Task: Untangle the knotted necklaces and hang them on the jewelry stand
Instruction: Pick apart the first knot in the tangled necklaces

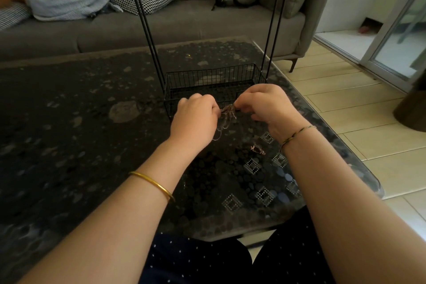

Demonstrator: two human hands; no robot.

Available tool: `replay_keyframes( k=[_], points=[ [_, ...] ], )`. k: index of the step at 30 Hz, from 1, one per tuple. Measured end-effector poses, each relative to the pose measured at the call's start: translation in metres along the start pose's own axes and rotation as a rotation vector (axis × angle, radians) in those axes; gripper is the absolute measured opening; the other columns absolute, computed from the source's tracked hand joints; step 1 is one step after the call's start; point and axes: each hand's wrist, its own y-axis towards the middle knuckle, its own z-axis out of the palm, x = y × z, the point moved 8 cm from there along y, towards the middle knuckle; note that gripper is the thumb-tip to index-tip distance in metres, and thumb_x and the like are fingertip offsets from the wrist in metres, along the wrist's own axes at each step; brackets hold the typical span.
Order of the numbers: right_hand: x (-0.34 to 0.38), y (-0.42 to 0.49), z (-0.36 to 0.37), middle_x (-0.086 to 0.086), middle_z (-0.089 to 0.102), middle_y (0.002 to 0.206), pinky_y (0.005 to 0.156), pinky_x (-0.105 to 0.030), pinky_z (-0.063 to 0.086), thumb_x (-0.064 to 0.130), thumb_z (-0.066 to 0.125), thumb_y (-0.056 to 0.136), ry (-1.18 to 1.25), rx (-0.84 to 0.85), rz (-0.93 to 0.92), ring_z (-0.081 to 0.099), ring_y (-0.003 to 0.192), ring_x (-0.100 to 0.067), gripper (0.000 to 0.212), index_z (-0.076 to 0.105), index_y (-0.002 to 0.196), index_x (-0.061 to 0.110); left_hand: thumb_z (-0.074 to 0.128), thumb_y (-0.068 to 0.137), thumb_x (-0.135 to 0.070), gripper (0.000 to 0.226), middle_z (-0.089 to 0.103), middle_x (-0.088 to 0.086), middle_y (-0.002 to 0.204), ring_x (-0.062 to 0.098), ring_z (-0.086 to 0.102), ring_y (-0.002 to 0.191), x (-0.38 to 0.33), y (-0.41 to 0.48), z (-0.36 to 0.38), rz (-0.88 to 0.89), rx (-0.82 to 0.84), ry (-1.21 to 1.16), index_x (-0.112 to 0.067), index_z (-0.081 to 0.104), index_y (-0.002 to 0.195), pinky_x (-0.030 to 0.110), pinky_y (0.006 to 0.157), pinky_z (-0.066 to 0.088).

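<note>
Head view: left hand [196, 117] and right hand [269, 104] pinch the necklaces [228, 114] at 12 o'clock; light, limp, likely fragile; grip beside knot.

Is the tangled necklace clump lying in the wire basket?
No: the left hand and right hand pinch the tangled necklaces between them, in front of the wire basket.

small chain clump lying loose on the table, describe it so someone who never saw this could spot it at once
Start at the dark pebble-patterned table, in front of the black wire basket. On it, just beside the braceleted wrist of the right hand, lies a small brownish chain clump. Unlike the bigger tangle pinched by the left hand and right hand, it lies flat and untouched.
</note>
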Motion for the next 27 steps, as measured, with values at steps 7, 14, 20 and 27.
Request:
replay_keyframes(
  k=[7, 14, 20, 27],
  points=[
    [0.001, -0.001, 0.013, -0.005, 0.062, 0.069, 0.061, -0.024, 0.055, 0.004, 0.057, 0.089, 0.045, 0.155, -0.011, 0.058, 0.053, -0.011, 0.013, 0.060, 0.077, 0.008, 0.039, 0.100, -0.021, 0.026, 0.052, 0.005, 0.123, 0.031, 0.042, 0.117, 0.000, 0.001, -0.003, -0.110, -0.001, 0.076, -0.015, 0.062, 0.111, 0.039, 0.092, 0.039],
    [-0.001, 0.000, 0.018, -0.004, 0.052, 0.064, 0.039, -0.017, 0.037, 0.005, 0.061, 0.085, -0.066, 0.159, 0.005, 0.041, 0.045, -0.011, 0.014, 0.059, 0.072, 0.010, 0.043, 0.100, -0.017, 0.022, 0.066, -0.001, 0.094, 0.013, 0.062, 0.090, 0.020, -0.003, 0.014, -0.388, 0.044, -0.797, -0.019, 0.063, 0.090, 0.030, 0.083, 0.050],
    [-0.006, 0.007, 0.011, -0.003, 0.044, 0.063, 0.039, -0.021, 0.026, 0.012, 0.065, 0.082, 0.022, 0.083, 0.054, 0.033, 0.048, -0.013, 0.004, 0.066, 0.079, 0.008, 0.045, 0.097, -0.011, 0.022, 0.056, -0.003, 0.074, 0.014, 0.058, 0.080, 0.017, -0.004, 0.017, -0.450, 0.073, -0.987, -0.017, 0.063, 0.086, 0.034, 0.086, 0.051],
    [-0.004, 0.002, 0.016, -0.004, 0.050, 0.062, 0.042, -0.022, 0.038, 0.003, 0.062, 0.081, 0.182, 0.142, 0.091, 0.040, 0.046, -0.012, 0.014, 0.059, 0.069, 0.009, 0.045, 0.092, -0.018, 0.026, 0.060, -0.002, 0.077, 0.014, 0.060, 0.078, 0.015, -0.009, 0.022, -0.560, 0.107, -1.144, -0.018, 0.050, 0.067, 0.032, 0.080, 0.045]
  ],
)
